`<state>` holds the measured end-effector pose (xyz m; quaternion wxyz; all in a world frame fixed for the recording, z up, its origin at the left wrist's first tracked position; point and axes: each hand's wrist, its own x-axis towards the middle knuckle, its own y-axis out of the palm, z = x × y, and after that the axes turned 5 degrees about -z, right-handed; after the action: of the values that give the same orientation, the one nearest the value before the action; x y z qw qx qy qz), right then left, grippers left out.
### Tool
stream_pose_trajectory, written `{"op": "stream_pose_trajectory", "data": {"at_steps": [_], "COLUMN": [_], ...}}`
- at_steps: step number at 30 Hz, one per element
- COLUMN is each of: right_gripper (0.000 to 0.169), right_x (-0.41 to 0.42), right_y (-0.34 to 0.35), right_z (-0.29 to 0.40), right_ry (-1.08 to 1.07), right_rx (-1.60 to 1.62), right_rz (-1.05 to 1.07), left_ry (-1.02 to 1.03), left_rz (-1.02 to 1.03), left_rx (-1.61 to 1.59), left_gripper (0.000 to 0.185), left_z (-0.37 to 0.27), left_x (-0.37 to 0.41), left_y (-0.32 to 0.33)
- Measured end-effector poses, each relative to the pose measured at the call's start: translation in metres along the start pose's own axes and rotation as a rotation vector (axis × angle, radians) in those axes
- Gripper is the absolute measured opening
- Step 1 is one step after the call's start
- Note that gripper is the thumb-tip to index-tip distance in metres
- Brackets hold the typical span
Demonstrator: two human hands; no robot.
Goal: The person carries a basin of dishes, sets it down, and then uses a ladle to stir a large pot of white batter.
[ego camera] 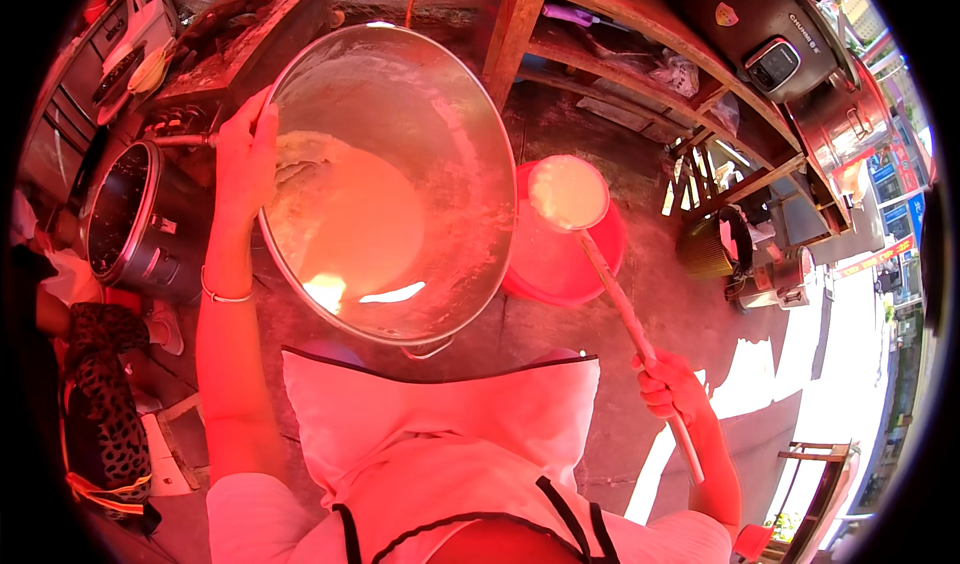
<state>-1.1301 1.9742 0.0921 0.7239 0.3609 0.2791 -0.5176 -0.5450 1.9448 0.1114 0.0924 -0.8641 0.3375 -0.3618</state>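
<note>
My left hand (247,155) grips the left rim of a large metal basin (457,106), which is tilted towards me. A smooth pale liquid or batter (375,211) pools in its lower left part, with a thicker mass along one edge. In my right hand (671,387) is the long handle of a ladle (622,301). The ladle's bowl (568,191) looks full of a pale, partly frothy liquid. It hangs over a red bucket (559,271) standing just right of the basin; the bowl and basin hide part of the bucket.
A dark lidless pot (154,222) stands at left, near another person's patterned trouser leg (109,406). A wooden shelf rack (720,76) runs along the upper right, bearing a dark appliance (772,68). A ribbed bin (705,252) sits below it. Reddish light tints everything.
</note>
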Motion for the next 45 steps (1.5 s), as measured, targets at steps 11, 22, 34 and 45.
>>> {"op": "stream_pose_trajectory", "data": {"at_steps": [11, 22, 34, 45], "right_gripper": [0.009, 0.043, 0.037, 0.028], "right_x": [0.125, 0.127, 0.102, 0.093], "right_y": [-0.047, -0.076, -0.062, 0.033], "right_z": [-0.044, -0.093, -0.076, -0.006], "right_ry": [0.026, -0.674, -0.209, -0.131], "right_rx": [-0.124, -1.358, -0.311, -0.247], "right_rz": [-0.236, -0.709, -0.313, 0.009], "left_ry": [0.101, 0.050, 0.013, 0.025], "left_rz": [-0.002, 0.024, 0.014, -0.023], "left_rx": [-0.009, -0.024, -0.053, -0.112], "left_gripper": [0.036, 0.036, 0.035, 0.032], "left_z": [0.015, 0.015, 0.006, 0.007], "left_x": [0.005, 0.004, 0.003, 0.002], "left_y": [0.001, -0.003, 0.002, 0.006]}}
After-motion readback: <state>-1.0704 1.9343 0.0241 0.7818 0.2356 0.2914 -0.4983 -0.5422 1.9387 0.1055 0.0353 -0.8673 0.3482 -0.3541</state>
